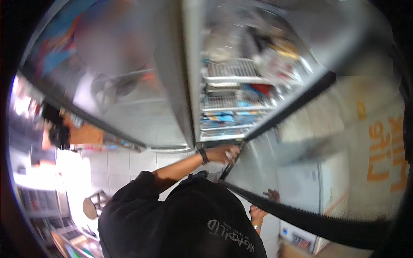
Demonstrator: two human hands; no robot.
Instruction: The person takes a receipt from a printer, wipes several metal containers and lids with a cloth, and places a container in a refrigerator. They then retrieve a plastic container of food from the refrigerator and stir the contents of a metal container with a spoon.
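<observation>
My left hand (pixel 223 154), with a dark band at its wrist, reaches across to the lower inner corner of an open glass fridge door (pixel 258 167). Its fingers look apart and bent, close to the dark door frame; blur hides whether they touch it. On the outer side of that door, my right hand (pixel 257 212) has its fingers closed at the frame's edge, a light band on its wrist. The hand's reflection shows in the glass. Ahead, the open fridge (pixel 234 79) holds bagged and packaged goods on white wire racks.
Another glass door (pixel 163 116) stands to the left. A white cabinet (pixel 299 182) shows through the open door's glass, and a printed box (pixel 297 237) is below it. A stool (pixel 95 205) stands on the tiled floor (pixel 116 165) at left.
</observation>
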